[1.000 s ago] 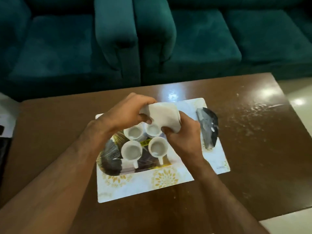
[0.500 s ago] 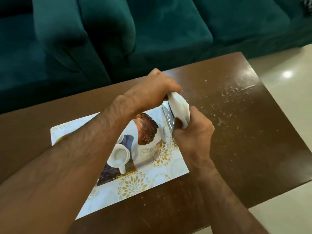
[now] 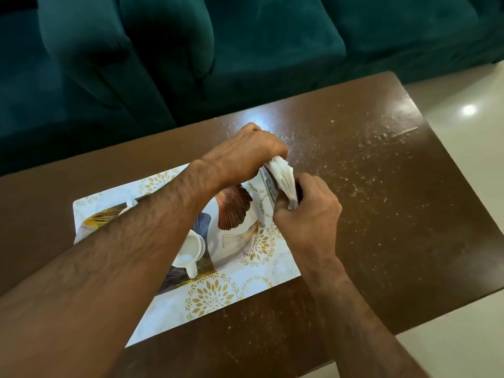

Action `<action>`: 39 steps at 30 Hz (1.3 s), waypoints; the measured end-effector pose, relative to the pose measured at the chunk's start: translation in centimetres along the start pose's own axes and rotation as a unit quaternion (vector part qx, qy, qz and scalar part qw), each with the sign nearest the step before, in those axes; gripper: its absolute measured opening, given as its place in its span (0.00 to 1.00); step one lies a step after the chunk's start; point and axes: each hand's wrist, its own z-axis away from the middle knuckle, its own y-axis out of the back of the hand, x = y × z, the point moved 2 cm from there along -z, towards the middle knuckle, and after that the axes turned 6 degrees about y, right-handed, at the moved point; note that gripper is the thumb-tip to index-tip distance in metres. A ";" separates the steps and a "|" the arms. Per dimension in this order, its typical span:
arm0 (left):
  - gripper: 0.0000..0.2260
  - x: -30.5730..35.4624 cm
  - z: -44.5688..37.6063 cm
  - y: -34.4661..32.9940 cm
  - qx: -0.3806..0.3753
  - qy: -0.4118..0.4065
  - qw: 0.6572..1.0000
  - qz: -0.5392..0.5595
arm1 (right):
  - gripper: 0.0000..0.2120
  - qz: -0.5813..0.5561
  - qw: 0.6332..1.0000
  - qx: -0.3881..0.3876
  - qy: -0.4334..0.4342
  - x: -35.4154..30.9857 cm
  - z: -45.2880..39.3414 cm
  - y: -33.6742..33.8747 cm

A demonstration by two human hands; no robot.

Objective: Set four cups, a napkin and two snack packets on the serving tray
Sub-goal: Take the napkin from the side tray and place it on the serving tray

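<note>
Teal sofas (image 3: 245, 45) back the brown table (image 3: 381, 214), where left hand (image 3: 245, 156) and right hand (image 3: 308, 214) both pinch the folded napkin (image 3: 282, 178) over the serving tray (image 3: 207, 298) edge, seemingly to tidy its fold before laying it beside the cup (image 3: 191, 249).

White folded napkin (image 3: 282, 178) over patterned tray's (image 3: 212, 298) right edge; white cup (image 3: 191, 251) on tray.

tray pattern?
White serving tray with gold floral medallions and fan-shaped leaves in copper, blue, gold; head view.
</note>
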 end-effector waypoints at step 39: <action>0.18 -0.3 1.8 -2.8 0.055 0.013 0.992 0.115 | 0.13 -0.004 0.999 -0.003 -0.033 -0.9 0.7 -0.6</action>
